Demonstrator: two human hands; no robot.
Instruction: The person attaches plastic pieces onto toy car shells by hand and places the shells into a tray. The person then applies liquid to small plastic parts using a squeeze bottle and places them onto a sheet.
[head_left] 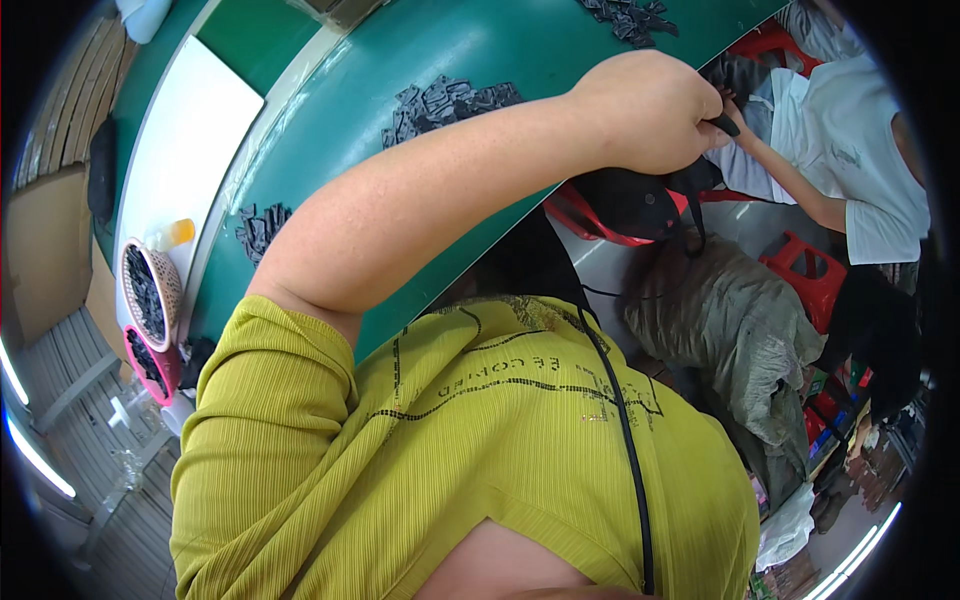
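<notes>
My left arm stretches across the green table to the right. At its end my left hand (pixel 645 112) is closed, its back toward me, and a small black piece (pixel 724 125) sticks out from between the fingers. What else the fingers may hold is hidden. Very near them is the hand (pixel 733 108) of a person in a white top; whether the two touch I cannot tell. Beneath my forearm a pile of flat black pieces (pixel 440 108) lies on the table (pixel 330 130). My right hand does not show.
More black pieces lie at the far edge (pixel 630 18) and by my elbow (pixel 262 232). A pink basket (pixel 168 285) and a magenta basket (pixel 165 365) of dark pieces stand left. A white board (pixel 190 130) lies beyond. Red stools (pixel 808 275) and a grey cloth-covered heap (pixel 730 320) are right.
</notes>
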